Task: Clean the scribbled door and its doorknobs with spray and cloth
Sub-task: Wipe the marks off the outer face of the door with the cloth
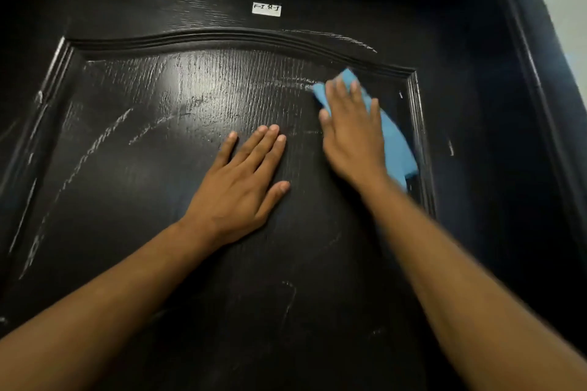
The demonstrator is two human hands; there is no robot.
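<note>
Black wood-grain panelled door (178,187) filling the view, glossy, streaked with pale chalky scribbles (95,149) mostly leftward of both hands, running diagonally across the recessed panel; fainter marks lower centre. No doorknob or spray in sight. Left hand (244,181) nearer those streaks, fingers straight, flat against the panel, holding nothing. Right hand (352,130) with fingers extended, pressing a blue cloth (397,143) into the panel's upper right corner.

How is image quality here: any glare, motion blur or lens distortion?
Head view: glare patch on the door panel's upper left; right hand and blue cloth are motion-blurred, left hand sharp; wide-angle bending of the door frame; corners fall dark.
</note>
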